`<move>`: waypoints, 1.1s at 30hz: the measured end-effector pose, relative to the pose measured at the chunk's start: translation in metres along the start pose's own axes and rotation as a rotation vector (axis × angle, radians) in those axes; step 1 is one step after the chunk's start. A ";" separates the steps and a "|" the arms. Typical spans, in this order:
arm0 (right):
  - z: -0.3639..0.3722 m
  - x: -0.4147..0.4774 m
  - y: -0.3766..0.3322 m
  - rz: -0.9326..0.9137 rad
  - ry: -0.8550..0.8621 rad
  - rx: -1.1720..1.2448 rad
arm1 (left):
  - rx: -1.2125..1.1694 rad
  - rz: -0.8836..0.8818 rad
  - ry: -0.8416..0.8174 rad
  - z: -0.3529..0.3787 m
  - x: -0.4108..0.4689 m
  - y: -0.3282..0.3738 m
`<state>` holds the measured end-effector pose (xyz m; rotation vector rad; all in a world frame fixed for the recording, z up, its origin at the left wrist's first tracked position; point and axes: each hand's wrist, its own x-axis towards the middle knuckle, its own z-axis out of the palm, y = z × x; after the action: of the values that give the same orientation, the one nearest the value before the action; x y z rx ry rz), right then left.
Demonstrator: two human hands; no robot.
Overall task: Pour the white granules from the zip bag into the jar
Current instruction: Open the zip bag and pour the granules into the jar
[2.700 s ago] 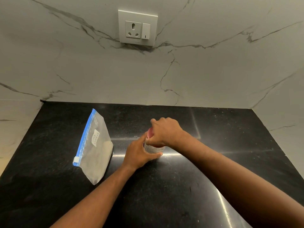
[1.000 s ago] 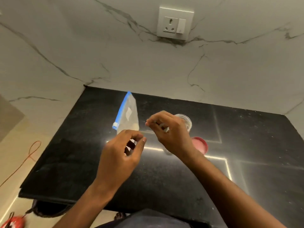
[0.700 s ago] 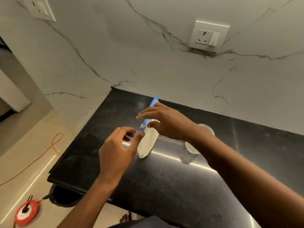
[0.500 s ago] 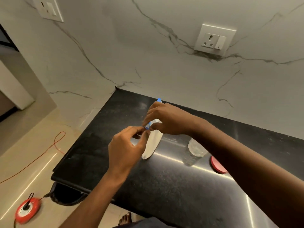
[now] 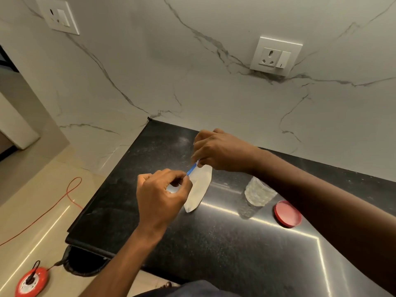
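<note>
While both hands pinch the blue zip, left hand (image 5: 160, 196) and right hand (image 5: 216, 151) raise the bag (image 5: 198, 189) near the counter's (image 5: 214, 249) left edge; jar (image 5: 258, 190) waits uncapped.

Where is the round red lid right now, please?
The round red lid lies flat on the black countertop, just right of the clear jar.

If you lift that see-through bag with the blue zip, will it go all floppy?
Probably floppy: the clear plastic zip bag with the blue strip looks thin and sags below both hands. The white granules sit low, so its bottom likely swings heavy. It may feel slippery, being smooth plastic.
</note>
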<state>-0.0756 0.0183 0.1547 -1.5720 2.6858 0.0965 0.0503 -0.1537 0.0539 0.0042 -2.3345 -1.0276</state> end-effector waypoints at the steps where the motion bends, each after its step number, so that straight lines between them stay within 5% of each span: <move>1: 0.002 -0.001 0.009 0.015 0.017 -0.013 | 0.009 0.004 0.003 0.000 0.000 -0.001; 14: 0.013 -0.015 0.083 0.254 0.091 0.092 | 0.023 0.055 0.024 -0.002 -0.001 0.000; 17: 0.021 -0.018 0.075 0.353 0.221 0.142 | -0.059 -0.021 -0.053 -0.004 0.003 0.001; 21: 0.034 -0.025 0.042 0.669 0.600 0.612 | -0.267 -0.181 -0.165 -0.013 0.024 -0.006; 28: 0.065 -0.016 -0.022 0.968 0.647 1.733 | -0.355 -0.407 -0.608 0.013 0.103 0.001; 33: 0.078 -0.006 -0.038 1.012 0.752 1.912 | -0.462 -0.581 -0.764 0.029 0.118 0.008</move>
<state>-0.0404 0.0101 0.0759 0.4093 1.7159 -2.3049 -0.0608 -0.1557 0.1038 0.1397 -2.7491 -2.1500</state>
